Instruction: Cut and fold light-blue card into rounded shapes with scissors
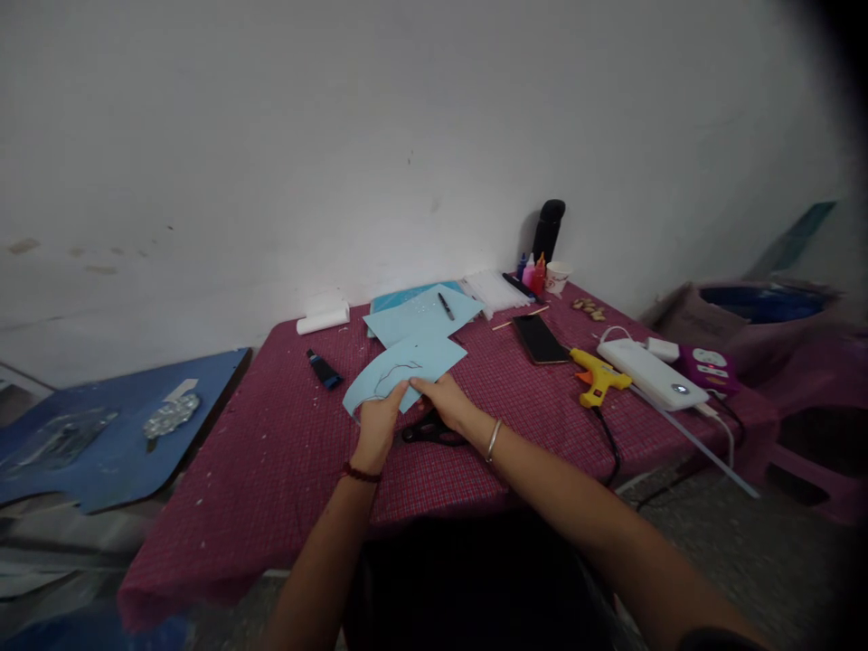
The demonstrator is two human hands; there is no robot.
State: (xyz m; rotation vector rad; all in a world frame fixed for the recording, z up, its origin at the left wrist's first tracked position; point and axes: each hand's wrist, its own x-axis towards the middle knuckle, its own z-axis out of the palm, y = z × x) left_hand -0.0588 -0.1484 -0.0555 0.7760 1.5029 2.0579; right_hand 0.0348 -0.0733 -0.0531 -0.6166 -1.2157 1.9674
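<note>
A light blue sheet of paper (407,360) with dark drawn lines is held up over the table, its near edge between both hands. My left hand (380,418) is closed on the left part of that edge, thumb on top. Close beside it, my right hand (442,398) pinches the same edge, and the two thumbs nearly meet. Black-handled scissors (434,429) lie on the cloth just under my right hand, partly hidden by it. Behind the held sheet rest more blue paper (413,313) and a black pen (446,306).
The red checked tablecloth (271,470) also bears a dark tube (324,369), a white roll (324,318), a phone (540,340), a yellow glue gun (600,378), a white power bank (644,372), small paint bottles (533,273), a paper cup (557,276) and a black flask (548,231). Cables hang at right.
</note>
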